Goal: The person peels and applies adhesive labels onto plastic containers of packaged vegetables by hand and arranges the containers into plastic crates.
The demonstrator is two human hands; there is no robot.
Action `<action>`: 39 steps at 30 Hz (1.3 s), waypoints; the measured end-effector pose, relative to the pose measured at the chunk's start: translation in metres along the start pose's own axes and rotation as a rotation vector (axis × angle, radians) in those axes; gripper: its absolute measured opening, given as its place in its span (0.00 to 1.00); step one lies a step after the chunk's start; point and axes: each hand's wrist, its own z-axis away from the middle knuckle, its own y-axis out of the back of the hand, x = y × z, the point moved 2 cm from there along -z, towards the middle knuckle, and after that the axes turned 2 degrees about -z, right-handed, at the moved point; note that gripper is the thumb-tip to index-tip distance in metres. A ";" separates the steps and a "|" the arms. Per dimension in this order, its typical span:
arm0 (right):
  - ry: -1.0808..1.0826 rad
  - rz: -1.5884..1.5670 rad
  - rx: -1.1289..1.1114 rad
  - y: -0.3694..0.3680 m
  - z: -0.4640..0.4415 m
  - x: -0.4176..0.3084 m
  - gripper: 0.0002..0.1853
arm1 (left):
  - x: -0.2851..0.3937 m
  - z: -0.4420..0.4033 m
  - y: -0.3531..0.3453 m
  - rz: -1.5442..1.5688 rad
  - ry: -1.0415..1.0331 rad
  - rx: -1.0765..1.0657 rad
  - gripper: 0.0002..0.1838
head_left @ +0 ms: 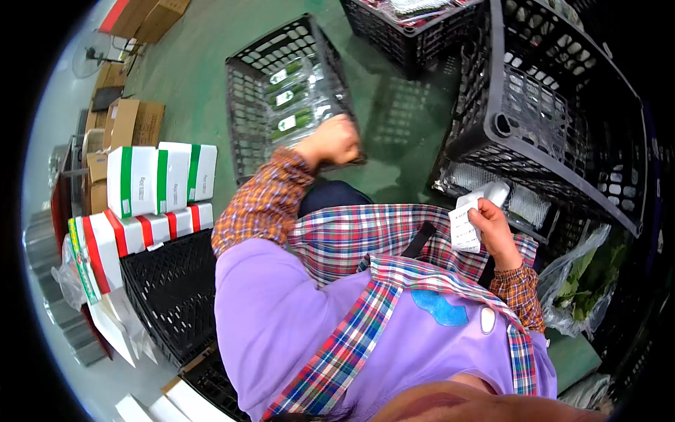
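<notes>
My left hand (333, 140) is closed over the near right corner of a black plastic crate (248, 137). Its fingers curl away from view, so whether they grip the rim or something small is hidden. Inside that crate lie several clear packs of green vegetables (285, 97) with white labels. On the other side, my right hand (495, 229) pinches a strip of printed white labels (464, 230) between thumb and fingers. The strip hangs over my lap, in front of the checked apron (344, 232).
A large black crate (485, 130) stands tilted at the right, above trays of wrapped packs. Another filled crate (404, 42) is at the back. Leafy greens in a plastic bag (580, 288) lie at the right. White boxes (137, 183) and a dark crate (172, 288) line the left.
</notes>
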 end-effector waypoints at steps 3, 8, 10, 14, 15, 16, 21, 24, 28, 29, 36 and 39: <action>-0.008 0.045 -0.005 -0.004 0.006 -0.005 0.07 | -0.016 0.054 0.015 -0.099 0.002 -0.119 0.08; -0.040 -0.068 0.012 -0.007 0.007 -0.009 0.07 | -0.037 0.103 0.035 -0.080 0.043 -0.219 0.06; -0.010 0.033 0.106 0.003 0.004 0.002 0.06 | -0.049 0.121 0.039 -0.090 0.048 -0.212 0.06; -0.030 0.009 0.108 -0.003 0.002 0.003 0.07 | -0.062 0.138 0.048 -0.174 0.083 -0.247 0.06; -0.024 -0.035 0.100 -0.004 0.001 0.003 0.07 | -0.065 0.142 0.048 -0.177 0.084 -0.254 0.06; -0.019 -0.033 0.093 -0.003 0.003 0.002 0.07 | -0.065 0.144 0.051 -0.170 0.105 -0.276 0.06; -0.035 -0.069 0.100 -0.006 0.003 -0.001 0.08 | -0.080 0.176 0.068 -0.222 0.120 -0.418 0.07; -0.061 -0.077 0.101 0.004 0.002 0.008 0.07 | -0.114 0.197 0.069 -0.381 0.109 -0.560 0.06; -0.092 -0.050 0.142 0.001 0.000 0.012 0.06 | -0.179 0.221 0.042 -0.632 0.347 -0.822 0.09; -0.092 -0.046 0.146 0.002 0.003 0.011 0.05 | -0.182 0.201 0.049 -0.574 0.471 -0.748 0.10; 0.033 -0.100 0.075 0.012 0.009 0.015 0.07 | -0.052 -0.107 0.170 1.292 0.864 0.033 0.52; 0.054 -0.102 0.094 0.006 0.008 -0.002 0.07 | 0.012 -0.216 0.193 1.546 0.806 -0.155 0.57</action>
